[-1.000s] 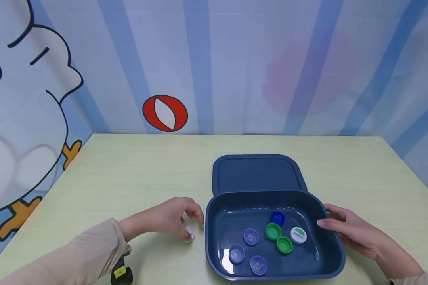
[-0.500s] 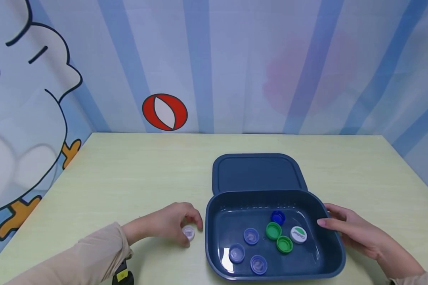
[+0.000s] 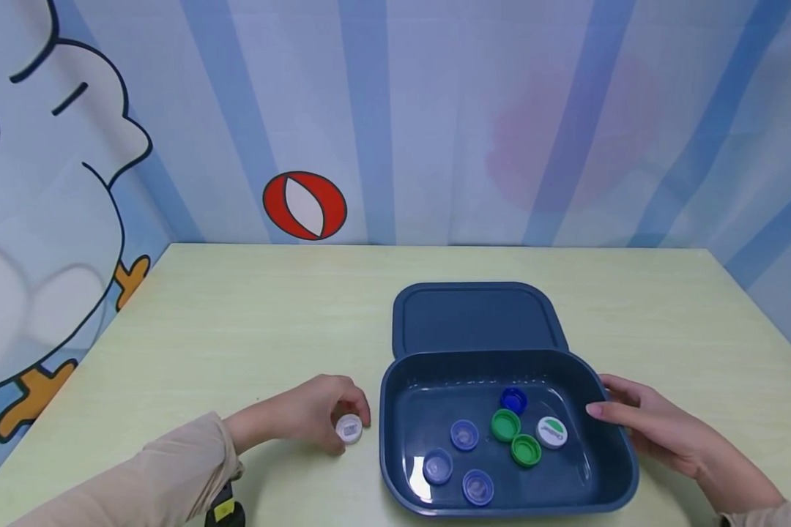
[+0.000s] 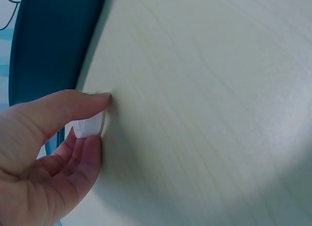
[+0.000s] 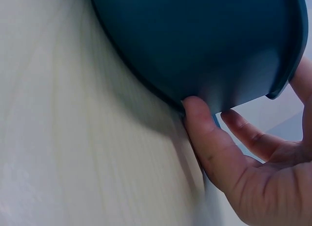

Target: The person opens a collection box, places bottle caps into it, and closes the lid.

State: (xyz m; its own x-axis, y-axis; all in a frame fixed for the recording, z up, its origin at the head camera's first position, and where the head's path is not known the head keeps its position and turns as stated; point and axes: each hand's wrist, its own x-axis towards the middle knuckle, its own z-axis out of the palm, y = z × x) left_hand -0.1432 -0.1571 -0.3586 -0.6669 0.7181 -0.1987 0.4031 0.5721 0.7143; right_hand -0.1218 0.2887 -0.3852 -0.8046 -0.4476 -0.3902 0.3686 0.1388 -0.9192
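On the table left of the dark blue box [image 3: 428, 406], my left hand [image 3: 306, 415] pinches a white bottle cap [image 3: 349, 429] between thumb and fingers. Printed marks show on the cap's top. The left wrist view has the same cap [image 4: 89, 126] edge-on, partly covered by the thumb. My right hand [image 3: 666, 432] holds the box's right side, its thumb over the rim and its fingers outside against the wall [image 5: 195, 45]. Inside the box lie several loose caps: purple [image 3: 464, 435], green [image 3: 526, 451], dark blue [image 3: 513, 400] and one white with a green print [image 3: 551, 433].
A dark blue lid [image 3: 477, 318] lies behind the box, against its back edge. The pale wooden table [image 3: 270, 315] ends at a striped backdrop [image 3: 422, 124] with printed cartoon figures.
The white cap, earlier tilted and half hidden by the left thumb, now shows its top. My left hand has shifted slightly down and left. The right hand and box stay put.
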